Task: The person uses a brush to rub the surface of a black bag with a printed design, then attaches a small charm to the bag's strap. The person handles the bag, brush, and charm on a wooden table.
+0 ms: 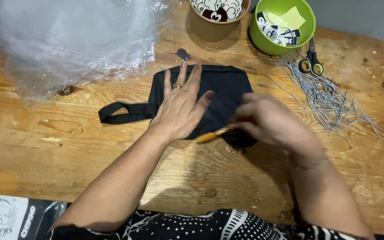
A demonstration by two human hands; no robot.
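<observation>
Both hands on black pouch (221, 89), left hand (181, 109) flat

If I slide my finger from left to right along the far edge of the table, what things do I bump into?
Crinkly clear plastic sheet → brown paper cup → green bowl → small scissors.

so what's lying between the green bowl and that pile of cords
In the head view, a pair of scissors with green-yellow handles lies on the wooden table, just below the green bowl and at the upper edge of the black-and-white cords.
</observation>
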